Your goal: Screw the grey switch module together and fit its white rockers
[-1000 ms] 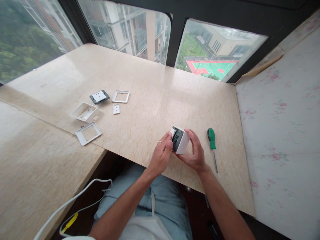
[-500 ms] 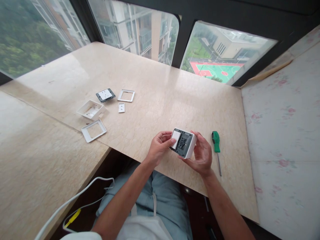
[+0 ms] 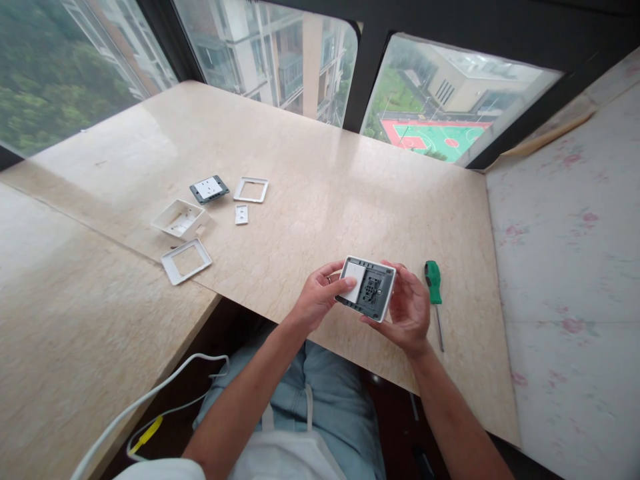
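Between both hands, over the table's front edge, a wall switch (image 3: 373,293) sits in its white box, its grey inner face turned up toward me. One white rocker covers its left part; the right part shows bare dark mechanism. My left hand (image 3: 320,293) grips the left end, thumb pressed on the rocker. Around the right end my right hand (image 3: 407,310) is closed, fingers behind and thumb below. A green-handled screwdriver (image 3: 434,287) lies just right of that hand, shaft toward me.
At the left lie a socket module (image 3: 209,189), a white mounting box (image 3: 180,219), two white frames (image 3: 251,190) and a small white cover piece (image 3: 241,214). A white cable (image 3: 150,387) hangs at lower left. A papered wall (image 3: 555,287) bounds the table on the right; windows stand behind.
The wall switch has tilted so its face points more toward me, showing less of the box's side. My right hand has shifted slightly right and down with it.
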Demonstrator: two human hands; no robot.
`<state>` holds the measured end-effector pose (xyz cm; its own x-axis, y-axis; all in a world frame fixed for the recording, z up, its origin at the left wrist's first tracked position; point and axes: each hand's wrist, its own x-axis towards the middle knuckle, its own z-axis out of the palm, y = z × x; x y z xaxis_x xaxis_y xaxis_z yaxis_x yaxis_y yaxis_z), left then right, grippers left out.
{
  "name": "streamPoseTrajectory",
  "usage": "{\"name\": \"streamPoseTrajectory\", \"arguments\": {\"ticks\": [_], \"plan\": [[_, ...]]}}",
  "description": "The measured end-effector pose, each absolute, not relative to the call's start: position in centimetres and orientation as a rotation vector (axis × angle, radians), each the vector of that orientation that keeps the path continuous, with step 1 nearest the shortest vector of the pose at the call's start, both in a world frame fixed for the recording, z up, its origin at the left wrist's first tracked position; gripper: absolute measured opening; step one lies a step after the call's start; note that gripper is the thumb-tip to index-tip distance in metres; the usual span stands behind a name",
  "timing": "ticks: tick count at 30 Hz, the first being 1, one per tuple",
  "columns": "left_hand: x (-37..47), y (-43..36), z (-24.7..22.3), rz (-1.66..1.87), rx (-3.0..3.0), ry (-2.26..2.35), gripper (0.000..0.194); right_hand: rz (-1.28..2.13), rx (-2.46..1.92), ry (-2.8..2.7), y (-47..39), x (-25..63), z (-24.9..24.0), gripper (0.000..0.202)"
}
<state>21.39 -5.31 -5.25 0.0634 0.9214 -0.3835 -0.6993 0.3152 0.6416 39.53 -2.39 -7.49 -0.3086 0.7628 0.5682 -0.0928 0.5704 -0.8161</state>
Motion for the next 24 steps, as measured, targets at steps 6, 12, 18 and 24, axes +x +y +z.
{"name": "streamPoseTrajectory", "arguments": {"ticks": [6, 12, 18, 24], "plan": [[21.5, -5.4, -4.6, 1.297, 0.261, 0.864, 0.072, 1.098, -0.556, -1.635, -2.4, 40.0, -8.2, 0.101], [21.4, -5.7, -4.8, 1.321, 0.27, 0.883, 0.073, 1.101, -0.6, -1.679, -2.4, 40.2, -8.6, 0.101], [21.4, -5.6, -5.5, 1.337, 0.335, 0.902, 0.076, 1.172, -0.593, -1.642, -2.0, 40.2, -8.6, 0.103], [21.6, -5.5, -6.3, 1.343, 0.388, 0.973, 0.08, 1.219, -0.665, -1.692, -1.3, 40.8, -9.9, 0.107]]}}
